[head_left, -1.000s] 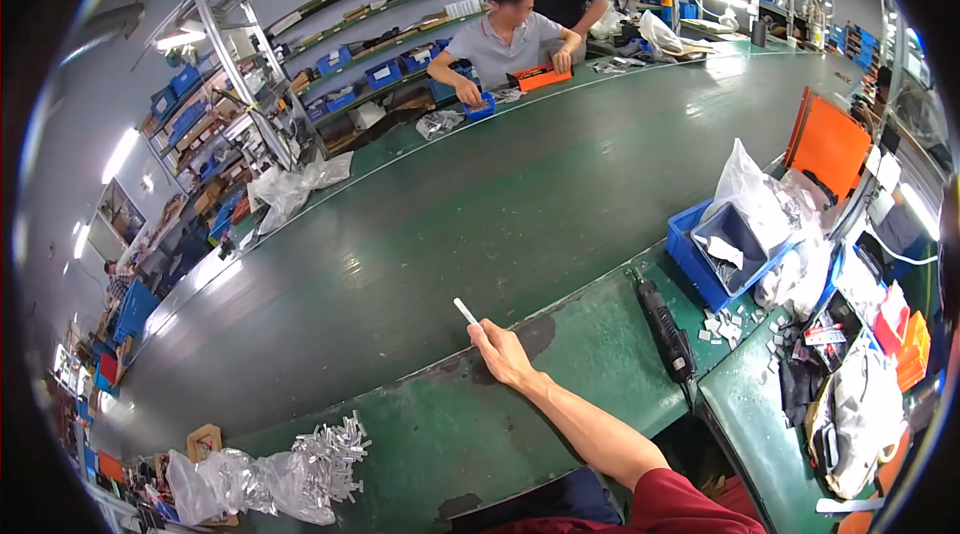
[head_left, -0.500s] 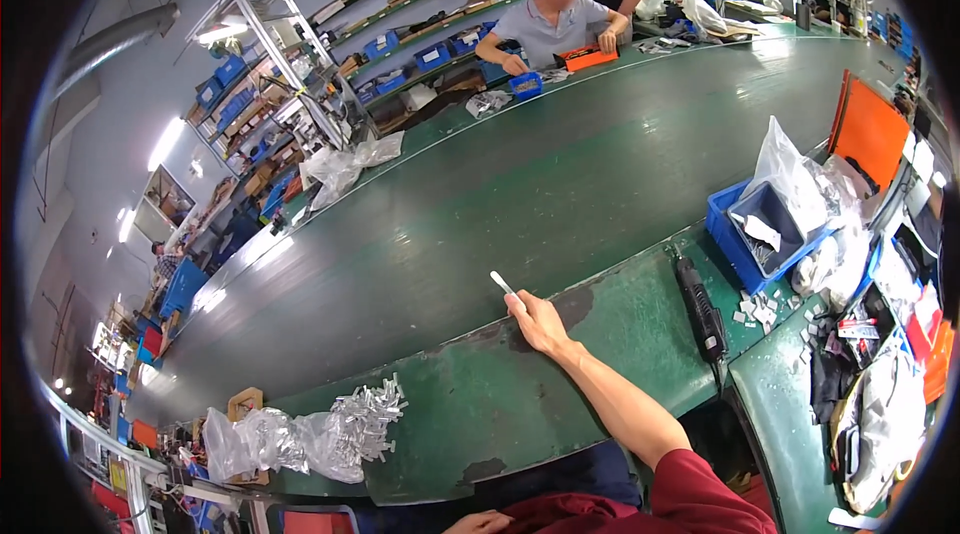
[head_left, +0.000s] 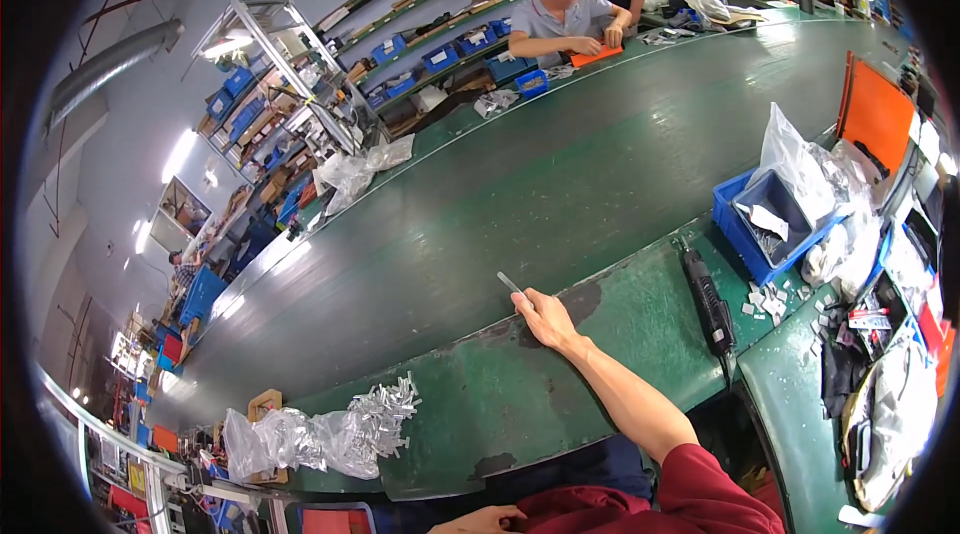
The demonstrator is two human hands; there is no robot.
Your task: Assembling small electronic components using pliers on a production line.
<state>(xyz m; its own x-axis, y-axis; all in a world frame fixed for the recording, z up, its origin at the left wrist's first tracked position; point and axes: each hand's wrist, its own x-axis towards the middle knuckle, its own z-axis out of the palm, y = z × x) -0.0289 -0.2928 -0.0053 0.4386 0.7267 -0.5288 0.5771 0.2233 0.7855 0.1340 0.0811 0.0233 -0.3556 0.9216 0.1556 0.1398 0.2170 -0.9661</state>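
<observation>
My right hand (head_left: pixel 543 320) is closed in a pinch on a short, thin silvery metal strip (head_left: pixel 509 282). The strip sticks out beyond the fingertips, over the green belt (head_left: pixel 420 244) just past the bench's far edge. Low in the picture lies my left hand (head_left: pixel 478 521), against the dark red shirt; the lower edge cuts it off and its fingers are mostly hidden. Left of my right arm, a pile of similar silvery pieces (head_left: pixel 385 419) spills from a clear plastic bag (head_left: pixel 300 442) on the green bench (head_left: pixel 470 394).
A black electric screwdriver (head_left: pixel 708 304) lies right of my forearm. Beyond it stand a blue bin (head_left: pixel 745 234) with a grey tray inside, small pale square pieces (head_left: pixel 768 301) and plastic bags. Across the belt a co-worker handles an orange piece (head_left: pixel 597 56) beside a small blue bin (head_left: pixel 532 84).
The view has shifted slightly. The strip in my right hand is tilted a little differently. Across the belt, the co-worker's hand has gone from the small blue bin to the orange piece.
</observation>
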